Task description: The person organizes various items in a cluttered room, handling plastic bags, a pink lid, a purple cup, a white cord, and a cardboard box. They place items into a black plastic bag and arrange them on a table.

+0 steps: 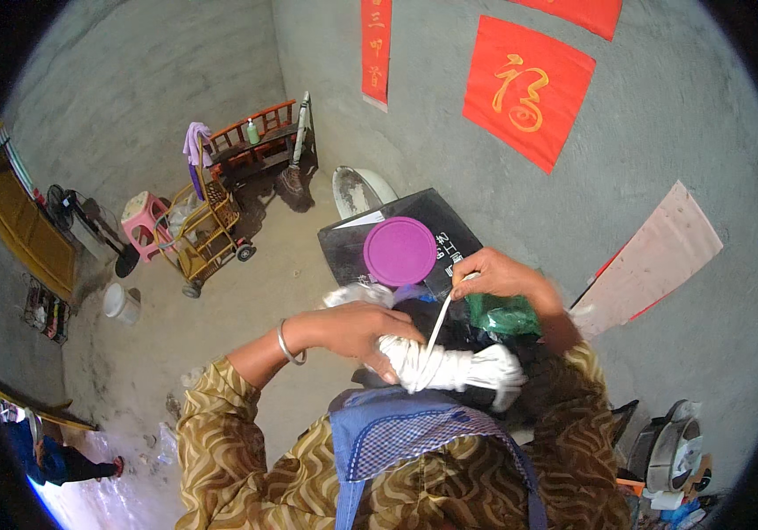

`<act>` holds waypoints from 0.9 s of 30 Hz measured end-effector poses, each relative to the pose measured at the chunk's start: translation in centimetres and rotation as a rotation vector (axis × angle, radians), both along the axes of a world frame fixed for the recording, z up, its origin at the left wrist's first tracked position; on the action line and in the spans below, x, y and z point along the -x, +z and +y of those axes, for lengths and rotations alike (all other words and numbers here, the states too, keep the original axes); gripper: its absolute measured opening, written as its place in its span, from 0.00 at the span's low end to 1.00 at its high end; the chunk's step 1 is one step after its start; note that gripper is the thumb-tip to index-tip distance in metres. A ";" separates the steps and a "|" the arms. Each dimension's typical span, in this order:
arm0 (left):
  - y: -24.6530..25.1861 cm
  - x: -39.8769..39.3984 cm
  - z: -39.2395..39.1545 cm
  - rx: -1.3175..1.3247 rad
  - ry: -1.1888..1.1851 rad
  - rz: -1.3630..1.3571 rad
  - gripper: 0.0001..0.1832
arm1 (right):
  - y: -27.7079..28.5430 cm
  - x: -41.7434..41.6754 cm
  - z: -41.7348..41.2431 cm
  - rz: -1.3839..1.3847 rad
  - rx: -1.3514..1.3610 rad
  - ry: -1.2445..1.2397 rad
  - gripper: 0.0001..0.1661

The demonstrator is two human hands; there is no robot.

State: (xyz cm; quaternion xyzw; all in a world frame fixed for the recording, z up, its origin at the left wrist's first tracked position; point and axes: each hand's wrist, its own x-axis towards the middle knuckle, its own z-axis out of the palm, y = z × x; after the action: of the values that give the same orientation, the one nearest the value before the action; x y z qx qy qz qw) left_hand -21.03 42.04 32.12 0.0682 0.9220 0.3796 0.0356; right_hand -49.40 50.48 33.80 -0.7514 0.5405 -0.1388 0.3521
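Observation:
My left hand [365,334], with a bangle at the wrist, grips one end of a bundle of white cord [448,368] in front of my apron [412,430]. From the wraps around the bundle a single strand rises taut to my right hand [494,275], which pinches it between thumb and fingers. Just beyond the hands a round purple lid [400,252] lies on a black box [346,252] with white writing. A green plastic bag [504,315] is below my right hand, and white plastic [359,295] shows behind my left. The far end of the bundle is blurred.
A bamboo cart [210,232], a pink stool [147,222], a standing fan [94,225] and a white bucket [120,303] stand left. A wooden bench [256,142] is at the back wall. Another person [54,454] is at lower left. Metal containers [673,450] sit at lower right.

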 end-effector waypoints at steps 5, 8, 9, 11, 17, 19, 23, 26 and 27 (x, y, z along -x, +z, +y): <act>-1.2 -0.5 0.6 -0.642 0.452 0.239 0.31 | -12.1 -3.3 4.0 -0.191 0.324 -0.154 0.15; -1.3 -1.3 -1.0 -0.339 0.805 0.146 0.26 | -8.9 -6.3 5.9 -0.280 0.175 -0.244 0.15; -2.6 -1.7 -2.0 -0.154 0.870 0.076 0.32 | -6.6 -6.6 6.4 -0.103 0.272 -0.246 0.14; -3.0 -1.0 -2.1 0.295 0.798 -0.166 0.38 | -4.6 -6.3 6.3 0.339 0.455 -0.133 0.14; -0.1 0.9 0.1 0.219 0.004 -0.295 0.35 | 2.0 -2.4 2.5 0.352 0.314 0.116 0.20; 0.2 1.0 -0.4 -0.167 -0.110 -0.176 0.36 | 0.2 -0.1 1.5 -0.207 0.000 0.104 0.19; -1.3 -0.1 0.6 -0.777 0.169 0.143 0.36 | -9.9 -3.2 2.3 -0.814 0.161 -0.367 0.12; -2.6 0.6 1.2 -0.830 0.608 0.280 0.26 | -11.1 -6.5 4.2 -1.092 -0.035 -0.521 0.14; -3.6 1.0 1.0 -0.732 0.756 0.307 0.24 | -9.8 -8.9 4.4 -1.052 0.033 -0.579 0.14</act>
State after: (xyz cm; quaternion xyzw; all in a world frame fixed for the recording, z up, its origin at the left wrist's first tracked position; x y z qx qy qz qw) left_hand -22.06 43.03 28.48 -0.2054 0.6844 0.6477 -0.2644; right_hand -40.55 54.89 23.96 -0.4094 0.4744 -0.5907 0.5083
